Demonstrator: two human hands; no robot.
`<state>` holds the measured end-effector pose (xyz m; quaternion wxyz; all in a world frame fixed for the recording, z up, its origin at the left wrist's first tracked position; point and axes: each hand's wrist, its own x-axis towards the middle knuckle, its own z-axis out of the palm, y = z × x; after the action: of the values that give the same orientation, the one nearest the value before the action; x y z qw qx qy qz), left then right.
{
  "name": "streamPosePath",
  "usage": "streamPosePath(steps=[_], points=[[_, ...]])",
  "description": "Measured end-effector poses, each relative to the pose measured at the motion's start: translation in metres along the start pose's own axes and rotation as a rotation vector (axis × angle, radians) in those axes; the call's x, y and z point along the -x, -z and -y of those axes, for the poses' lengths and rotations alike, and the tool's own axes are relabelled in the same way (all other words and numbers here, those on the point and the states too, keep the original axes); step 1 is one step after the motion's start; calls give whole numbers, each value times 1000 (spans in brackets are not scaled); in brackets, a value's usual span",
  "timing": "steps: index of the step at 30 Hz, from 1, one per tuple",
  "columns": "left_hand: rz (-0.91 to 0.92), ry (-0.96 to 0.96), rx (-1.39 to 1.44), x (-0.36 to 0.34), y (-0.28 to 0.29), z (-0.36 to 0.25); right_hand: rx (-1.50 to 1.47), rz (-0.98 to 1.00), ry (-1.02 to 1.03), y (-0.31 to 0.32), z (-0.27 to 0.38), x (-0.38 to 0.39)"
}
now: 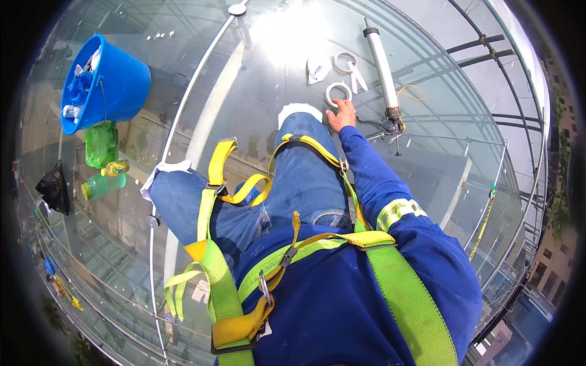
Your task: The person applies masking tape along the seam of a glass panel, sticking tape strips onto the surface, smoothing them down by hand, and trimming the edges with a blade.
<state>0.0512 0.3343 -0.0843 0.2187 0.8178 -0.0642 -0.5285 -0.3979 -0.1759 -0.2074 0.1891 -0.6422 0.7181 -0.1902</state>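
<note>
My right hand (pixel 343 116), in a blue sleeve with a reflective band, reaches forward beside my knee, low over the glass. Its fingers are slightly bent and apart, with nothing seen between them. Just past the fingertips lies a white roll of tape (pixel 330 96); whether they touch it I cannot tell. A second tape roll (pixel 337 66) lies farther off, with a loose white strip (pixel 360 80) beside it. To the right of the hand is a caulking gun (pixel 382 70) with a long pale barrel, its handle end nearest the hand. My left hand is out of view.
I kneel on a glass surface (pixel 244 116) crossed by a white seam. A blue bucket (pixel 125 82) holding rags and gloves, green bottles (pixel 102 144) and a black bag (pixel 55 188) are at left. Crumpled white paper (pixel 318 68) lies ahead. Harness straps (pixel 220 161) hang loosely at my thighs.
</note>
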Motion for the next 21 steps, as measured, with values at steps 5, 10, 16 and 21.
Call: streamPosePath(steps=[5, 10, 16, 21], points=[[189, -79, -256, -89, 34, -42, -57, -111, -117, 31, -6, -16], [-31, -444, -268, -178, 91, -210, 1, -252, -244, 51, -29, -69], [67, -476, -269, -184, 53, -312, -26, -220, -511, 52, -40, -147], [191, -495, -346, -183, -18, -359, 25, -71, -728, 27, -16, -171]])
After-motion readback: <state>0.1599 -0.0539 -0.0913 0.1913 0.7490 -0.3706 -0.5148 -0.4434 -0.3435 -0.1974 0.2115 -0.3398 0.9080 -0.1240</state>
